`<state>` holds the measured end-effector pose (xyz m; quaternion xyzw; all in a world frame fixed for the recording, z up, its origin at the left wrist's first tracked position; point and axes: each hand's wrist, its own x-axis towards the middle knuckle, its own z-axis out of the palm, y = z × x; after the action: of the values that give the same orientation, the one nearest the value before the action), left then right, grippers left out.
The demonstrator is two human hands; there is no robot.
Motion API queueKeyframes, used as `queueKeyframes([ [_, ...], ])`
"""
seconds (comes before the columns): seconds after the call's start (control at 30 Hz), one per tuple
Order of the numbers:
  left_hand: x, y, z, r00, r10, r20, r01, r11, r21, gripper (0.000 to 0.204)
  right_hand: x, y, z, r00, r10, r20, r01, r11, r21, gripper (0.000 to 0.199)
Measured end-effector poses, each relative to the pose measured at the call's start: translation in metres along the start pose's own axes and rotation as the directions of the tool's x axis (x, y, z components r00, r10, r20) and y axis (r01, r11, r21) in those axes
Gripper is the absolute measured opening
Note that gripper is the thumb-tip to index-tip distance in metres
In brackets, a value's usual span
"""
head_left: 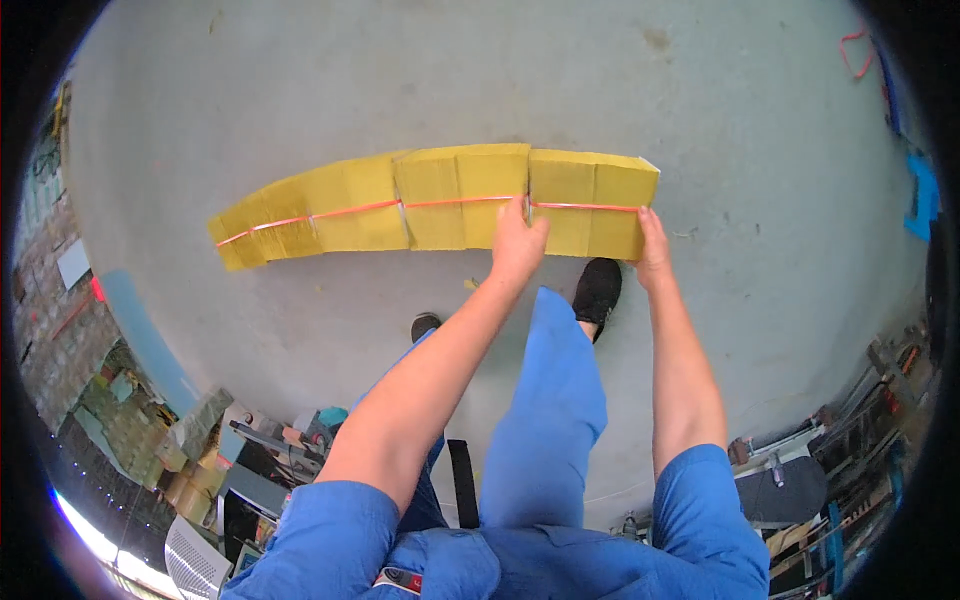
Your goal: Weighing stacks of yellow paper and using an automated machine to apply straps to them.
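A row of flat yellow cardboard bundles [350, 205], each tied with an orange-red strap [345, 210], lies on the grey concrete floor. The rightmost bundle [590, 195] sits between my hands. My left hand [518, 240] grips its left edge, fingers at the gap to the neighbouring bundle [460, 195]. My right hand [652, 245] holds its right edge, fingers pressed against the side. My blue trouser leg and black shoe [598, 290] stand just below the bundle.
Stacked goods and boxes [190, 440] crowd the lower left. Metal equipment and a dark machine [790, 490] stand at the lower right. Blue objects [922, 195] and a red strap loop [855, 50] lie at the far right edge.
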<state>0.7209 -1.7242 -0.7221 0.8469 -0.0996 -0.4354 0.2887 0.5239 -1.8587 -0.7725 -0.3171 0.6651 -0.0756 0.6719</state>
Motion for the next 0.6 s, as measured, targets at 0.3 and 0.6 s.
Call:
queueKeyframes([
  [0.3,0.011,0.01,0.033,0.993,-0.109,-0.054,0.106,0.993,-0.06,0.06,0.002,-0.015,-0.002,0.997,0.065,0.036,-0.068,0.994,0.09,0.063],
  [0.6,0.004,0.015,0.028,0.96,-0.231,0.16,0.279,0.84,-0.466,0.069,0.012,0.0,-0.006,0.984,-0.174,-0.026,0.168,0.972,-0.162,0.054],
])
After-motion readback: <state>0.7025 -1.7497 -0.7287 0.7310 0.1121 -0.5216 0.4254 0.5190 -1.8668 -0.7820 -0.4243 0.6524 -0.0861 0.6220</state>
